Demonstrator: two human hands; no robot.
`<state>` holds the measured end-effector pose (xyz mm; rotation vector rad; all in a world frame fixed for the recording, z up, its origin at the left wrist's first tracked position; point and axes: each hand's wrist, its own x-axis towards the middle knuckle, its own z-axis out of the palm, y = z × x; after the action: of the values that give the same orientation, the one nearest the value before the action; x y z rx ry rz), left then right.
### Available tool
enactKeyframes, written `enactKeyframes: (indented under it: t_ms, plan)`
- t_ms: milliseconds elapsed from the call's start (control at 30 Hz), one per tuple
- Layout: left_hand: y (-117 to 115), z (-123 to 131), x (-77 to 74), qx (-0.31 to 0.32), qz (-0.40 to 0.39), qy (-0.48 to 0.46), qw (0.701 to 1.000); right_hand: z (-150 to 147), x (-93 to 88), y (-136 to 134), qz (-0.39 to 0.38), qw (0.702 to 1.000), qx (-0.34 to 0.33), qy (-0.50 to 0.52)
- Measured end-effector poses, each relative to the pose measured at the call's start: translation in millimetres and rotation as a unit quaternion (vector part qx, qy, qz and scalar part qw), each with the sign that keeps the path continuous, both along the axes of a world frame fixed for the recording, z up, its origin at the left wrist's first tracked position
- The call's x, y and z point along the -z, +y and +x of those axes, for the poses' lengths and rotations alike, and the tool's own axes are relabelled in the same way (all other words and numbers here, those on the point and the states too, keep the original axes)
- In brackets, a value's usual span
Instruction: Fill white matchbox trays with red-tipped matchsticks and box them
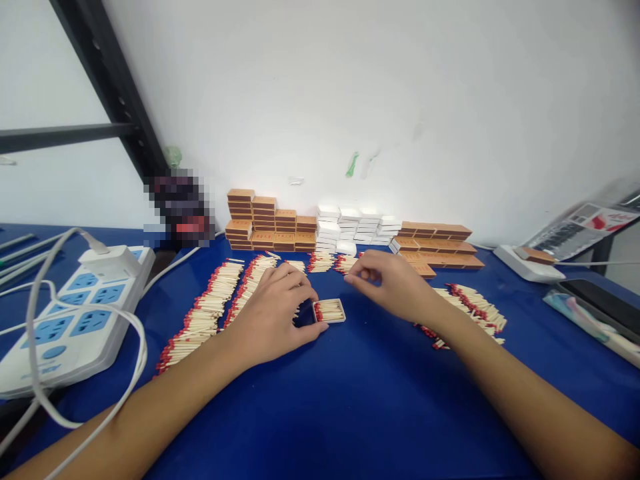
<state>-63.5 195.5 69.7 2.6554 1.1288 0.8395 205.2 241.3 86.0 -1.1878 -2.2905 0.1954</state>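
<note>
On table (350, 400), left hand (273, 308) touching tray (330, 311) edge, right hand (393, 283) apart

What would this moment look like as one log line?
left hand: holds matchbox tray | right hand: fingertips pinched by loose matches | tray: holds matches, on blue table

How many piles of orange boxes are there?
2: the left pile stands left of the white boxes, the right pile right of them, both against the wall. None looks hidden.
</note>
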Motion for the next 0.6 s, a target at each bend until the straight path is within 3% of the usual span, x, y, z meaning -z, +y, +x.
enactKeyframes:
  t_ms: [200,367,467,600]
  plan:
    - [-0.8,0.1,-0.2,0.001,0.002,-0.01,1.0,44.8,-16.2,20.4,0.073,0.969,0.236,-0.026]
    - [0.4,-0.7,2.5,-0.005,0.004,-0.004,1.0,56.1,-18.4,23.1,0.086,0.946,0.312,-0.036]
    - [0.2,-0.6,2.9,-0.008,-0.001,0.003,1.0,48.0,-15.4,21.2,0.084,0.957,0.277,-0.03]
    - [-1.7,1.5,1.7,-0.003,-0.005,-0.002,1.0,18.1,-11.6,18.8,0.09,0.992,0.083,-0.025]
